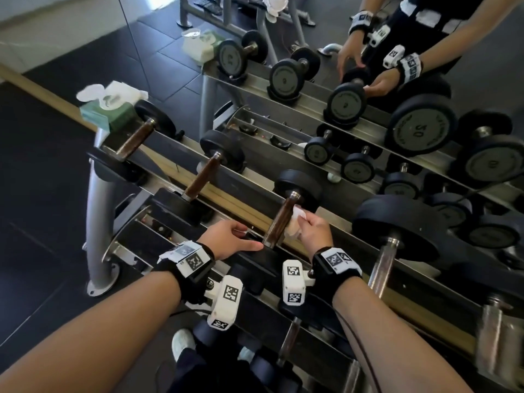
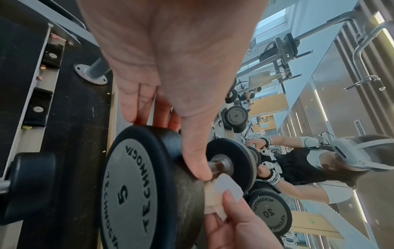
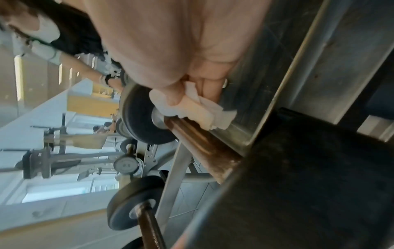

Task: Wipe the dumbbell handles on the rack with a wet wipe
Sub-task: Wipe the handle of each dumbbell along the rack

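Observation:
On the rack's top shelf (image 1: 167, 177), the third dumbbell from the left has a brown handle (image 1: 279, 222). My right hand (image 1: 316, 232) pinches a white wet wipe (image 1: 296, 219) and presses it to the right side of that handle near the far weight. The right wrist view shows the wipe (image 3: 192, 107) bunched under my fingertips against the handle (image 3: 202, 143). My left hand (image 1: 232, 239) holds the near weight head, marked 5 (image 2: 132, 185), with fingers over the rim and the thumb across its inner edge.
A green pack of wipes (image 1: 109, 109) sits at the rack's left end. Two more brown-handled dumbbells (image 1: 136, 139) (image 1: 202, 177) lie to the left, and a bigger steel-handled one (image 1: 397, 225) to the right. A wall mirror (image 1: 368, 52) stands behind the rack. More dumbbells fill the lower shelf (image 1: 286, 344).

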A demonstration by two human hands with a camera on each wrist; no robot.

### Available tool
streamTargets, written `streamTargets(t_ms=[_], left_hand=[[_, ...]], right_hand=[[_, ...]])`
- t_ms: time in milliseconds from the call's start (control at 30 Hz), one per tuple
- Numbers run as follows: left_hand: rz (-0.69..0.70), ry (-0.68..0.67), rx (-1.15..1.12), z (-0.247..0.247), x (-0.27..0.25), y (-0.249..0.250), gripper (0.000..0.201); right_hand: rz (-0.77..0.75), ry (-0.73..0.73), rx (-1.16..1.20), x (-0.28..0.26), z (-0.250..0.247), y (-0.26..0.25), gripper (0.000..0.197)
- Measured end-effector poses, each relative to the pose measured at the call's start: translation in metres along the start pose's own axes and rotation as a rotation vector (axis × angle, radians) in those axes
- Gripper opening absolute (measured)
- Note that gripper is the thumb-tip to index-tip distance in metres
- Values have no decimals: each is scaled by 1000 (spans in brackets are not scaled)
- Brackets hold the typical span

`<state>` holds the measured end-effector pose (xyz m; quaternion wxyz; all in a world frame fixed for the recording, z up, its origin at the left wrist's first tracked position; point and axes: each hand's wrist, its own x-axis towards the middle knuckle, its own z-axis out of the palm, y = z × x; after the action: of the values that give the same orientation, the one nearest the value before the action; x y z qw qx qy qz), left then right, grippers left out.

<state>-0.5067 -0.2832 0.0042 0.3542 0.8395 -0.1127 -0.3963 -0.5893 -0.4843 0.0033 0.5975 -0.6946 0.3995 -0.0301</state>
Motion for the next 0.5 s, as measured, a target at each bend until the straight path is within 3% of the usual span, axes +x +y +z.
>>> streamTargets(t_ms=[133,300,400,500], left_hand=[[-1,-9,-31,-2,3,-3,78],[2,-34,-75,-4,6,-5,76],[8,-50,-131,-4,5,-11,71],[21,-75,-158,-4,4,-17,67]], right_hand=[[-25,-65,-21,-17,2,5,24],[-22,-279,-189,-25,-13,3,21],[-17,-132,-104,-9,-21,-8,26],[-79,23,-161,-1,-10,-13,31]])
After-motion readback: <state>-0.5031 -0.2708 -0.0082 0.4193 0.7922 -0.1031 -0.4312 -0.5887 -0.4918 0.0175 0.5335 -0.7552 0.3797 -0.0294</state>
